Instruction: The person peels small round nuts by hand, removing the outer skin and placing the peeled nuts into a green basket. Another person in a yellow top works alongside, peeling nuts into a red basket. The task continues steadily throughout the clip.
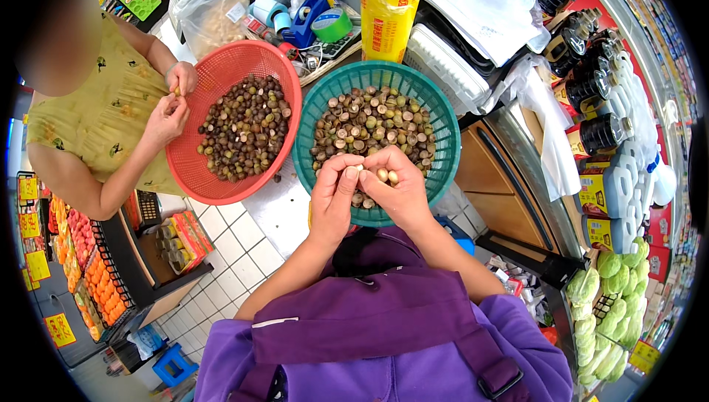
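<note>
My left hand [335, 188] and my right hand [403, 188] meet over the near side of a green plastic colander basket [453, 152]. Between their fingertips is a small whitish seed [360, 167], mostly hidden by the thumbs. Two more pale yellowish seeds [387, 176] rest in the curled fingers of my right hand. Below, the basket holds a heap of small round brown and olive seed shells [371, 119], many of them split halves with pale insides. Left of it is a red plastic colander basket [230, 196] with small round brown and green seeds [243, 130].
Across the red basket, another person's hands [174, 105] hold a small yellowish seed. Behind the baskets are a yellow printed roll [390, 14], a blue tape dispenser [304, 25] and a plastic bag [213, 19]. Dark bottles [598, 133] and green vegetables [609, 302] line the right.
</note>
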A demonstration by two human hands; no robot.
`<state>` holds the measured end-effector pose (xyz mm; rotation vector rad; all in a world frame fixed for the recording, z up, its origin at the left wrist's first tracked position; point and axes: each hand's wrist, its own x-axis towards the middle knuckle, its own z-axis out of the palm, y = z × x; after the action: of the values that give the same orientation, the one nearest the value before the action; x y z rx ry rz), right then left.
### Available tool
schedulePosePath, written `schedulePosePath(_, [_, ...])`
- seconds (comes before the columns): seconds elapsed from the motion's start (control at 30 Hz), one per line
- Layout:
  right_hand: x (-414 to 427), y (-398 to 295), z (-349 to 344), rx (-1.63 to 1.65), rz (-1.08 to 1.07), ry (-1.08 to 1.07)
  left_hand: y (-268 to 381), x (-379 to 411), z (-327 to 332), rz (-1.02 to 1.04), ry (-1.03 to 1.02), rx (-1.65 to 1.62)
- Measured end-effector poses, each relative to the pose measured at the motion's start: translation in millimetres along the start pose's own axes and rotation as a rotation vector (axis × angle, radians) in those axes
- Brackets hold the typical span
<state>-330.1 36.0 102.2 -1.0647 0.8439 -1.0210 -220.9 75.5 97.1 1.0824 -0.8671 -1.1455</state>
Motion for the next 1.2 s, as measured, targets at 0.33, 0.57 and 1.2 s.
schedulePosePath(0.33, [-0.6,5.5,14.9,-0.212,-0.066,0.182,-10.7,1.8,4.1,0.034,0.051,0.008])
schedulePosePath(0.57, [2.8,6.6,15.6,-0.212,-0.074,0.203,-13.9,3.7,8.1,-0.023,0.083,-0.037])
schedulePosePath(1.2, [10.1,-0.1,-14.8,-0.057,-0.012,-0.173,-11.5,21.6,-8.9,-0.237,-0.014,-0.168])
